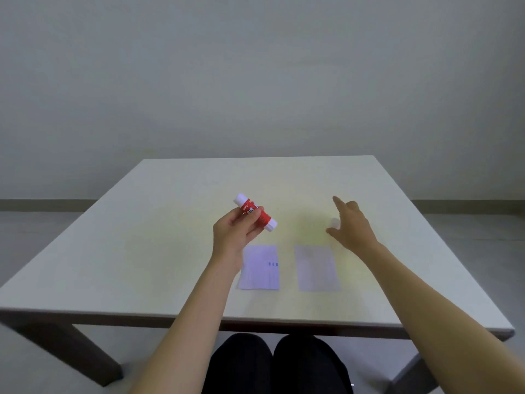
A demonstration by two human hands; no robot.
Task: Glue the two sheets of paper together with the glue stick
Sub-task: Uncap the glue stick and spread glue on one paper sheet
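Note:
My left hand is raised above the table and grips a red-and-white glue stick, which lies tilted with one white end up-left and the other down-right. Two small pale sheets of paper lie flat side by side near the table's front: the left sheet, with small blue marks, and the right sheet. My left wrist covers the left sheet's left edge. My right hand hovers low beyond the right sheet with its fingers spread and the index finger pointing away. A small white cap sits by its thumb side.
The white square table has dark legs and stands before a plain grey wall. My dark-clothed knees are under its front edge.

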